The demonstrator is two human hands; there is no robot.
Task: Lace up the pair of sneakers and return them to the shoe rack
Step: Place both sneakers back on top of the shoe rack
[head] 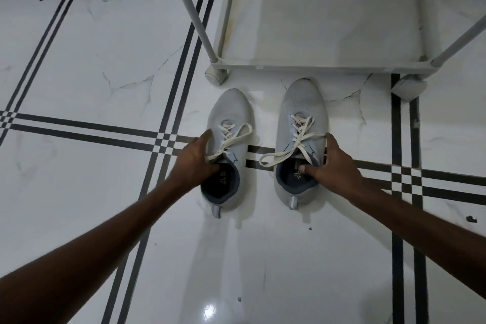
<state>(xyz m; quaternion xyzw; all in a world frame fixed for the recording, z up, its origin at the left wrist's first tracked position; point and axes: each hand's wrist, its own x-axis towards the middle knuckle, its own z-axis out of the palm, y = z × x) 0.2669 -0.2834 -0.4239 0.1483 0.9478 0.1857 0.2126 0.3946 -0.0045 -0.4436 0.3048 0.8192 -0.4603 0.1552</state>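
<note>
Two light grey sneakers with cream laces stand side by side on the tiled floor, toes pointing at the rack. My left hand point(193, 159) grips the left sneaker point(229, 113) at its collar, with the thumb inside the opening and the fingers along the outer side. My right hand point(335, 166) holds the right sneaker point(302, 102) the same way, thumb inside the dark blue lining. The laces of both shoes are threaded through the eyelets, and their loose ends trail over the sides. The white shoe rack point(289, 66) stands just beyond the toes, its bottom shelf bare.
The floor is glossy white marble tile with black stripe borders point(168, 139). The rack's two front feet point(216, 77) rest close to the shoe toes, and its slanted white poles point(189, 8) rise on both sides of the shelf. A dark skirting runs along the far wall.
</note>
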